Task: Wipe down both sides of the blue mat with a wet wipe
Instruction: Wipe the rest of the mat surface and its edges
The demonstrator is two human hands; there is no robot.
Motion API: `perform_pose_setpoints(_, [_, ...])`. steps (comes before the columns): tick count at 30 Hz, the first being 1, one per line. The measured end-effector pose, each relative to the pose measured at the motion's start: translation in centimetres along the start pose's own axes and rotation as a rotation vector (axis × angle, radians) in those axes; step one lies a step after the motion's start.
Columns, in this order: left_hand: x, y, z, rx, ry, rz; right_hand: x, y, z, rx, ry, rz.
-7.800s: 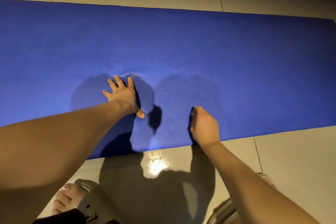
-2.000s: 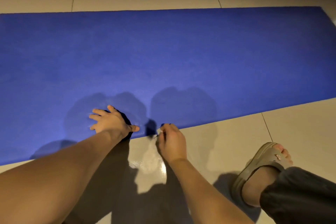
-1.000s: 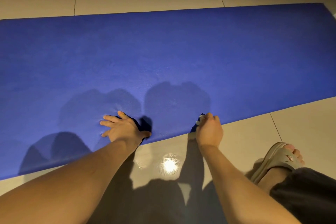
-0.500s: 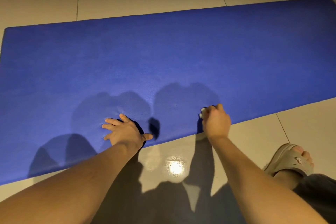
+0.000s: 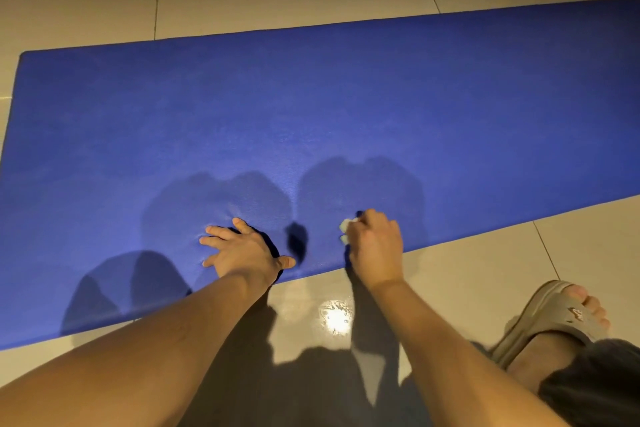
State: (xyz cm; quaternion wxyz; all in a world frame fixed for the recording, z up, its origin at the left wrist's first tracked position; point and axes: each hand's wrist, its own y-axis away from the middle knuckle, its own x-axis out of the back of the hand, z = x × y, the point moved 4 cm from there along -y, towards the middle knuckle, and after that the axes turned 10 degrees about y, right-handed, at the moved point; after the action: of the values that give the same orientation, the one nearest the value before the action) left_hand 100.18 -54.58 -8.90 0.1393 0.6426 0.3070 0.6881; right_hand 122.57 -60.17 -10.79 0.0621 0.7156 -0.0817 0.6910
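Observation:
The blue mat lies flat on the tiled floor, running from the left edge to the right edge of the view. My left hand presses flat on the mat near its front edge, fingers spread. To its right my right hand is curled round a small white wet wipe, of which only a bit shows past the knuckles. The wipe touches the mat just inside the front edge.
Beige glossy floor tiles surround the mat. A foot in a grey sandal stands on the floor at the lower right, next to a dark trouser leg. The mat's left end is in view.
My right hand with the wipe has slid away from the front edge, a little further onto the mat. My left hand has stayed pressed in about the same place.

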Motion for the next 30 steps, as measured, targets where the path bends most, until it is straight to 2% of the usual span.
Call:
perform_pose_setpoints(3, [-0.2,-0.1,-0.1,-0.011,-0.009,0.007,0.3,-1.3,6.0,-0.283,0.075,0.0])
perform_pose_setpoints(5, [-0.2,-0.2,0.0,-0.009,-0.017,0.009,0.2,-1.5,7.5,-0.381,0.12,-0.016])
perform_pose_setpoints(7, [0.2,-0.3,0.4,0.008,-0.027,-0.021,0.1,-1.5,6.0,-0.385,0.104,-0.007])
perform_pose_setpoints(10, [1.0,-0.8,0.7,0.021,-0.119,-0.082,0.0,-0.7,0.0,-0.273,-0.048,0.083])
perform_pose_setpoints(13, [2.0,-1.8,1.1,-0.164,-0.25,-0.09,-0.4,0.5,-5.2,-0.073,-0.121,0.048])
perform_pose_setpoints(16, [4.4,-2.7,1.0,-0.319,-0.254,0.017,-0.3,-0.2,-4.3,0.07,-0.07,0.025])
perform_pose_setpoints(18, [5.9,-3.3,1.3,-0.396,-0.282,0.119,-0.1,-1.3,-0.9,0.008,-0.001,0.019])
perform_pose_setpoints(20, [6.2,-4.5,1.2,-0.478,-0.262,0.207,0.2,-2.4,3.6,-0.171,0.026,0.031])
perform_pose_setpoints(23, [5.4,-6.7,0.0,-0.635,-0.024,0.242,0.0,-2.9,7.2,-0.34,0.063,-0.014])
perform_pose_setpoints(25, [4.5,-7.9,-1.5,-0.691,0.03,0.225,-0.4,-3.0,6.7,-0.387,0.021,-0.01])
perform_pose_setpoints(27, [3.2,-8.4,-2.4,-0.751,0.0,0.277,-0.8,-2.9,4.7,-0.443,-0.088,0.009])
perform_pose_setpoints(30, [1.5,-8.4,-2.1,-0.738,0.042,0.375,-1.2,-2.7,-1.0,-0.332,-0.16,0.021])
